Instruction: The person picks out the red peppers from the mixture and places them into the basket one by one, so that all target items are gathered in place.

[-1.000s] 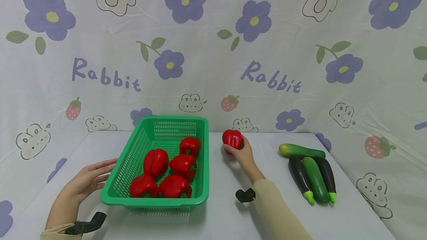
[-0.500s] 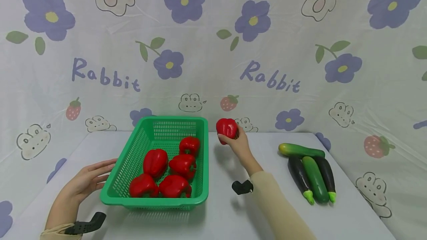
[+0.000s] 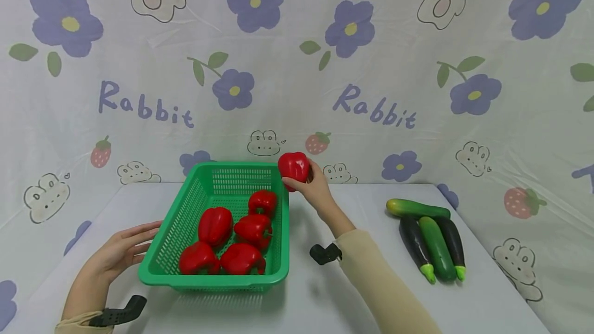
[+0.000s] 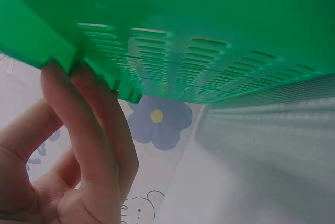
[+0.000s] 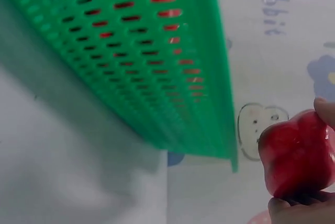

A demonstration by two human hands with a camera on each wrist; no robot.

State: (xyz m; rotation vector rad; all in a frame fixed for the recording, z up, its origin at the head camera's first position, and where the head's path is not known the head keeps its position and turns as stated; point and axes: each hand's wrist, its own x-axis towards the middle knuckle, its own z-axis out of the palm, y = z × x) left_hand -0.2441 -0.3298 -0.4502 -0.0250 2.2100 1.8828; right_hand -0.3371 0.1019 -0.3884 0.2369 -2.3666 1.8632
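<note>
My right hand (image 3: 313, 186) grips a red bell pepper (image 3: 294, 167) between thumb and fingers, raised beside the far right corner of the green plastic basket (image 3: 284, 251). In the right wrist view, the held bell pepper (image 5: 297, 155) shows to the right of the basket's slotted wall (image 5: 172, 93). Inside the basket lie several red bell peppers (image 3: 215, 227), mostly toward its near half. My left hand (image 3: 113, 256) is at the basket's left side with fingers extended. Its fingertips (image 4: 52, 69) touch the underside of the rim in the left wrist view.
On the right of the white table (image 3: 343, 293), a green zucchini (image 3: 435, 249) lies between two dark eggplants (image 3: 416, 246). Another, yellow-tipped zucchini (image 3: 417, 209) lies across their far ends. A printed cloth (image 3: 297, 66) hangs behind the table.
My right hand has lifted the bell pepper from above the table and carried it up and left to the basket's rim. The left hand and the basket stay in place.
</note>
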